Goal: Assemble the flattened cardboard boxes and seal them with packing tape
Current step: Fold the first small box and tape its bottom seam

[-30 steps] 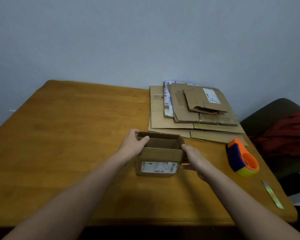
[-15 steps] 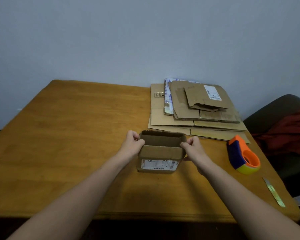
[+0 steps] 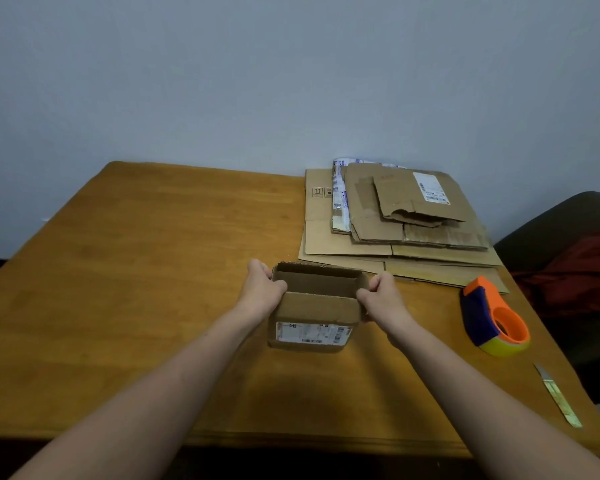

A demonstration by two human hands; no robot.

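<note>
A small brown cardboard box [image 3: 314, 318] with a white shipping label on its near side stands upright on the wooden table [image 3: 136, 278], its top open. My left hand [image 3: 261, 289] grips the box's left top edge with curled fingers. My right hand [image 3: 381, 294] grips its right top edge the same way. The near top flap is folded inward and the far flap stands up. A stack of flattened cardboard boxes [image 3: 395, 223] lies at the back right of the table. An orange and blue tape dispenser [image 3: 494, 318] with yellow tape sits to the right of the box.
A small utility knife [image 3: 556, 396] lies near the table's right front corner. A dark chair [image 3: 548, 226] with red cloth [image 3: 582, 271] stands beyond the right edge. A pale wall runs behind the table. Bare wood stretches to the left of the box.
Both hands moved from the box's side walls up to its top side edges and curled around them. The near flap has folded inward over the opening.
</note>
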